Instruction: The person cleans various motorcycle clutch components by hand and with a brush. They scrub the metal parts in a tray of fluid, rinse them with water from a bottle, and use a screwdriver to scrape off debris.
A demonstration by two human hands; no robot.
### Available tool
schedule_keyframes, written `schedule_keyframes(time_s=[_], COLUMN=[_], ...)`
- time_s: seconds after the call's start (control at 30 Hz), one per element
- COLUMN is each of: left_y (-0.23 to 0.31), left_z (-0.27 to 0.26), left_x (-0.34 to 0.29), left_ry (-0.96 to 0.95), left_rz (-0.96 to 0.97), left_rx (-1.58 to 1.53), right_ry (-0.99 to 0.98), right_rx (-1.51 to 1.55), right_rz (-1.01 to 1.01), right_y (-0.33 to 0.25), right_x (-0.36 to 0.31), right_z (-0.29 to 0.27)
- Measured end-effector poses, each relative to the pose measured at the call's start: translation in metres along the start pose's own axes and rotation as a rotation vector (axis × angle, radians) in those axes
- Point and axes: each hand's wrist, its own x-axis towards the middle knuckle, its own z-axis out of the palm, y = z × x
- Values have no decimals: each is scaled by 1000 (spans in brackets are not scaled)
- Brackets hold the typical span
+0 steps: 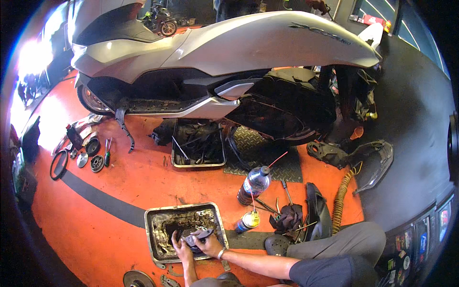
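My hands are over a shallow metal tray (149, 234) coated inside with dark, oily grime. My right hand (209, 246), with a light band at its wrist, is closed round a dark, brush-like tool (205, 234); its exact kind is hard to make out. Close beside it, my left hand (180, 246) curls its fingers at a small greyish piece (189, 240) that the hands partly cover. Right of the tray stand a spray can (248, 221) with a yellow top and thin straw, and a clear plastic bottle (256, 184) holding dark liquid.
A silver scooter (229, 45) stands across the far side. Beneath it sits a second tray (198, 165) of dark parts. Round parts (97, 163) and a belt (59, 164) lie left. A dark rag (288, 217), a coiled yellow hose (341, 201) and a disc (138, 279) are nearby.
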Motion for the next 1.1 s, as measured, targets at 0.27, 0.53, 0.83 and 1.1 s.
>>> schedule_keyframes(time_s=[0.27, 0.53, 0.83, 1.1], left_y=[23, 52, 26, 27], left_z=[8, 28, 18, 1], left_x=[-4, -11, -3, -5], left_ry=[64, 91, 69, 42], left_rz=[26, -156, -75, -29], left_rx=[-1, 12, 37, -18], right_ry=[-21, 21, 87, 8], right_rx=[-84, -74, -49, 90], right_rz=[69, 74, -24, 28], right_y=[0, -6, -9, -33], right_x=[-24, -23, -15, -8], right_z=[-14, -17, -21, -5])
